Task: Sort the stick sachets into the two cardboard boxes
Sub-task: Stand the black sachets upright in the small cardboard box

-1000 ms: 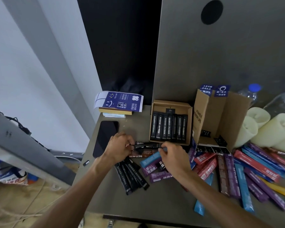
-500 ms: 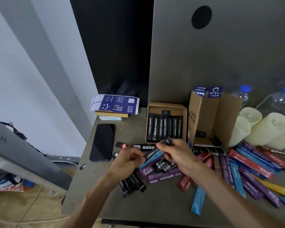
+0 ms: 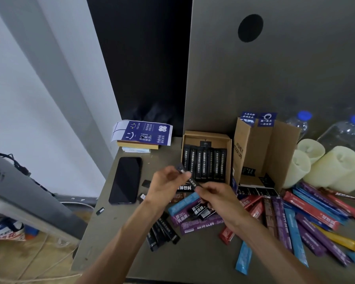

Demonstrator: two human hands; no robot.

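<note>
You hold one black stick sachet (image 3: 192,181) between both hands, lifted off the worktop (image 3: 193,261). Your left hand (image 3: 165,186) pinches it near its upper end with thumb and fingertips; your right hand (image 3: 216,196) pinches the lower end, fingers curled. Its long axis runs on a slant, the free tip rising past your left fingertips and pointing up and to the left, the other end dropping toward your right hand.

Just beyond both hands sits the low cardboard box (image 3: 205,135), open on top, with a row of black sachets (image 3: 205,166) lying side by side inside it, their lengths running away from you. The tall cardboard box (image 3: 279,152) stands beyond your right hand and to its right, touching the low one.

Coloured sachets (image 3: 295,218) lie scattered right of your right hand. A few loose black sachets (image 3: 162,232) lie under your left forearm, and a phone (image 3: 125,179) lies left of your left hand.
</note>
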